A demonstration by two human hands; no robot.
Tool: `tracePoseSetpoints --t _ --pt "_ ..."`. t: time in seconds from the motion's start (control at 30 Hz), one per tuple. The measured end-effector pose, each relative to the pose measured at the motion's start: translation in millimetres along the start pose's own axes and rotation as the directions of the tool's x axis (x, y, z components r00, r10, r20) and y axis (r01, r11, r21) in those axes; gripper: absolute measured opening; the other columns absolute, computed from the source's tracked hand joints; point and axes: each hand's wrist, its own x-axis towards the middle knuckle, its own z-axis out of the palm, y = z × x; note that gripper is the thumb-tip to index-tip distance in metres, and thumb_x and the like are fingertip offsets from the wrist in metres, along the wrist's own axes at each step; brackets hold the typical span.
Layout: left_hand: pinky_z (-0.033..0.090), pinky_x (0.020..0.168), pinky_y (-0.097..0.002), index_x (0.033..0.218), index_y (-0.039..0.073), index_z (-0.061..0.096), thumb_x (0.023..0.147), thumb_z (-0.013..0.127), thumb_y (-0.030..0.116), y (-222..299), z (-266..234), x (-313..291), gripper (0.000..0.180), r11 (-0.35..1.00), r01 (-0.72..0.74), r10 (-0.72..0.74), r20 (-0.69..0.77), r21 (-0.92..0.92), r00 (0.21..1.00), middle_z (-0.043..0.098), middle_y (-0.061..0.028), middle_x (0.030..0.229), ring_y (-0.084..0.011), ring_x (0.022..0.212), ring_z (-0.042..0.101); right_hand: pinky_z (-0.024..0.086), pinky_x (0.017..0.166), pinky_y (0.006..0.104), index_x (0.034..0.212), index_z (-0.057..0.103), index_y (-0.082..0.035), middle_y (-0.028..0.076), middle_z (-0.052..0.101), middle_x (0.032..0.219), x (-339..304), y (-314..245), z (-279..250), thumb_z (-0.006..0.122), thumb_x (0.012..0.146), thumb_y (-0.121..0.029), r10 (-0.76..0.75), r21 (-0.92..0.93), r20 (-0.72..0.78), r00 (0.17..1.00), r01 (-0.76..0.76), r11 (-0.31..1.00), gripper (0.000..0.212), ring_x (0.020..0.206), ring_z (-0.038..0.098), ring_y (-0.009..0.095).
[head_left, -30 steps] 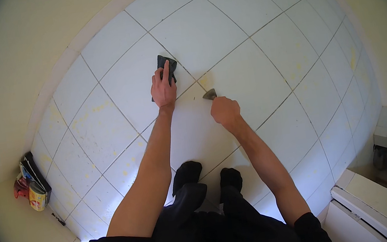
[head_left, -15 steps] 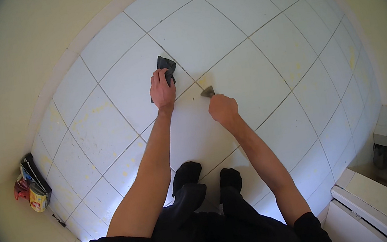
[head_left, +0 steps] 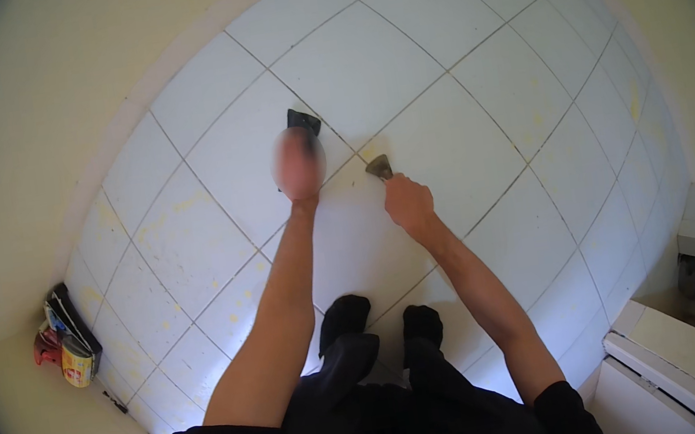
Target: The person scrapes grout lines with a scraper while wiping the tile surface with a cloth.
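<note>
A black cloth point(head_left: 305, 120) lies bunched on the white tile floor point(head_left: 386, 238), with my left hand point(head_left: 298, 163) closed over it. A blur covers that hand's fingers, while the cloth sticks out beyond them. My right hand point(head_left: 409, 201) is a fist around the handle of a scraper point(head_left: 379, 167), whose wide metal blade points up and left. Just past the blade, a faint yellow stain point(head_left: 368, 150) sits near a crossing of grout lines. A small dark crumb point(head_left: 353, 183) is on the tile between my hands.
Yellow specks point(head_left: 165, 214) mark the tiles at left, with more at right. Against the left wall are a yellow-labelled container point(head_left: 77, 361), a red item point(head_left: 47, 348) and a black-edged item point(head_left: 73, 319). A white cabinet point(head_left: 656, 391) stands at lower right. My black-socked feet point(head_left: 346, 317) are below my hands.
The scraper's blade shows broader now, its tilt changed, and my right hand has drawn slightly toward me. My left hand stays over the cloth. The whole view has shifted a little.
</note>
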Motion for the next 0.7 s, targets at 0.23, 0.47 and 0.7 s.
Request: tracePoseSetpoints --t 0.23,0.47,0.7 --pt "0.054 0.085 -0.0414 0.125 0.014 0.061 0.08 0.068 0.004 8.7 -10.6 10.2 0.047 0.98 0.116 -0.105 0.07 -0.165 0.992 0.059 -0.0089 0.121 -0.0319 0.107 0.062 0.055 0.084 0.0474 0.101 0.07 -0.006 0.016 0.071 0.105 -48.6 39.7 -7.4 0.048 0.096 -0.022 0.084 0.041 0.024 0.996 -0.085 0.996 0.028 0.098 0.069 0.036" --pt "0.055 0.083 -0.0393 0.121 0.018 0.063 0.077 0.067 0.001 85.3 5.6 -75.6 0.047 0.766 -0.412 0.552 0.176 -0.492 0.815 0.066 -0.0067 0.116 -0.0266 0.107 0.065 0.052 0.082 0.0484 0.098 0.065 0.0 0.021 0.068 0.092 -113.3 131.2 -27.2 0.042 0.103 -0.035 0.183 0.28 -0.079 0.98 -0.154 0.948 0.043 0.094 0.068 0.038" --pt "0.054 0.078 -0.0347 0.125 0.021 0.065 0.087 0.061 0.012 89.4 35.8 -76.9 0.039 0.213 -0.846 0.976 0.073 -0.489 0.204 0.066 -0.0034 0.117 -0.023 0.1 0.067 0.048 0.071 0.0472 0.092 0.059 -0.002 0.021 0.067 0.082 -136.8 148.1 -58.6 0.046 0.103 -0.041 0.356 0.566 -0.217 0.909 -0.18 0.805 0.043 0.081 0.065 0.041"
